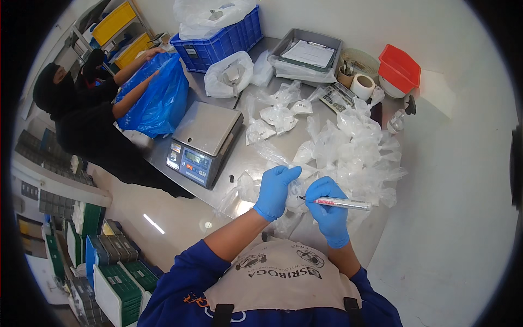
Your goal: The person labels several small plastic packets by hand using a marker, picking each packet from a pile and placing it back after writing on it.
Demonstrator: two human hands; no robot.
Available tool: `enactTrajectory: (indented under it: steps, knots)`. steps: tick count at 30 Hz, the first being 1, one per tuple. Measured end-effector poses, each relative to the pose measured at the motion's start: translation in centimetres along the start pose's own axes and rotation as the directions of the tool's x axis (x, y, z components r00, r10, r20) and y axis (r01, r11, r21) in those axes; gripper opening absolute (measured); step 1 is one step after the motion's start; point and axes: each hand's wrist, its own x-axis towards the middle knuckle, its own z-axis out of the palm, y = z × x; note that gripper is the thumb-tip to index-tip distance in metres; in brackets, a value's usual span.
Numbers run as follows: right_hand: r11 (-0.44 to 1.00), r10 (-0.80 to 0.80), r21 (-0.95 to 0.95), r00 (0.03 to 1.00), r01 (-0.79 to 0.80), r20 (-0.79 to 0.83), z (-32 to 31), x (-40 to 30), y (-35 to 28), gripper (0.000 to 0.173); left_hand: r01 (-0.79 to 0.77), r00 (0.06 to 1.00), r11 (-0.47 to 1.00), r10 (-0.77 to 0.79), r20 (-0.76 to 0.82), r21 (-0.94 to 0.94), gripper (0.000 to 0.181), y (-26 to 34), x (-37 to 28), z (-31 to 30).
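Observation:
My left hand (277, 192), in a blue glove, grips the gathered neck of a clear plastic bag (296, 200) with white contents. In my right hand (328, 204), also gloved, is a white marker pen (343, 203), its dark tip at small black marks on that bag. A black pen cap (231, 178) lies on the steel table (214, 195) to the left. Many knotted clear bags of white material (347, 151) are heaped beyond and right of my hands. Several more bags (279, 118) with black marks sit farther back.
A digital scale (206, 143) stands at left. Behind are a blue crate (222, 43), an open white bag (229, 75), a grey tub (282, 49) with a clipboard, a calculator (336, 98), a tape roll (362, 86) and a red basin (398, 69). A co-worker in black (90, 122) handles a blue plastic bag (161, 98).

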Motion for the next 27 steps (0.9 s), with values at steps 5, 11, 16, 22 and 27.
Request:
enactTrajectory:
  steps: [5,11,16,22,27]
  knots:
    - [0.998,0.037,0.042,0.999,-0.036,-0.023,0.0,-0.2,0.1,0.014,0.018,1.0,1.0,-0.018,-0.003,-0.024,0.033,-0.4,0.2,-0.2]
    - [0.998,0.033,0.059,0.999,-0.032,-0.015,-0.3,-0.1,0.3,0.013,0.045,0.999,0.998,-0.046,-0.02,-0.045,0.031,0.5,-0.4,0.6]
    - [0.995,0.069,0.075,0.997,-0.066,-0.043,-0.1,-0.2,0.3,0.014,0.052,0.999,0.998,-0.052,0.007,-0.032,0.028,0.1,-0.1,0.0]
    - [0.993,0.068,0.104,0.996,-0.063,-0.053,-0.3,-0.4,0.7,0.015,0.055,0.999,0.997,-0.054,0.006,-0.061,0.027,0.2,-0.3,0.3]
    - [0.989,0.078,0.132,0.995,-0.069,-0.063,-0.3,-0.6,0.9,0.014,0.059,0.998,0.996,-0.058,0.012,-0.064,0.026,0.3,-0.5,0.2]
